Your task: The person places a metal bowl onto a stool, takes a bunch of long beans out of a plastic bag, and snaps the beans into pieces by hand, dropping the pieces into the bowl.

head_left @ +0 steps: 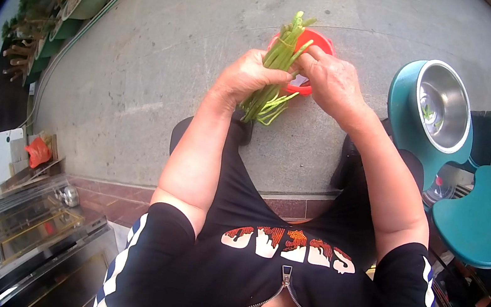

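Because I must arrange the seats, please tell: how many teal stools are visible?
2: the first stool under the steel bowl, the second stool lower and further right in the picture. Others may be hidden.

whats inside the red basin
Inside the red basin, bare red wall and a small pale patch show; the patch is too small to identify. The green stalks, left hand and right hand hide the rest.

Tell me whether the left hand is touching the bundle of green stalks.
Touching. The head view shows it plainly: the left hand grips the bundle of green stalks, its thumb lying across them.
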